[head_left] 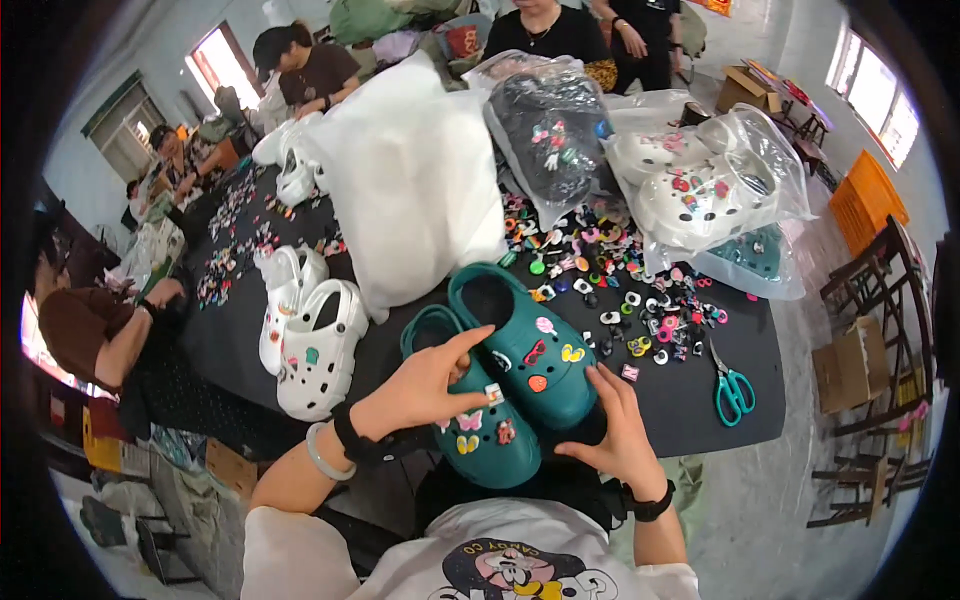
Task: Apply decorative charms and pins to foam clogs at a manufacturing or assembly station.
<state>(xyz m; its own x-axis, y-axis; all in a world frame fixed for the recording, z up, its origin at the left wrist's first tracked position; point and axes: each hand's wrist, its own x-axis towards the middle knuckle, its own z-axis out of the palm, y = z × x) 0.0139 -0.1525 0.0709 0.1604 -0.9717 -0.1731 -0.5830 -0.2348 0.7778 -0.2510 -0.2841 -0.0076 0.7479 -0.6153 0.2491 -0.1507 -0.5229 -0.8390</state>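
Note:
Two dark green clogs lie side by side in front of me, toes toward me and over the table's near edge. The left clog (490,450) carries several charms, among them a pink butterfly, yellow slippers and a brown figure. On the right clog (540,350) are a lollipop, red sunglasses, yellow slippers and an orange-red charm. My left hand (425,385) reaches over the left clog, index finger and thumb spread apart, the thumb tip by a small white charm (494,393). My right hand (620,430) grips the right clog at its toe and outer side.
Loose charms (650,310) cover the table to the right, with teal-handled scissors (734,392) nearby. White clogs (320,350) stand left. A large white bag (415,190) and bagged clogs (700,190) fill the far side. Another person (110,330) sits left; others work beyond.

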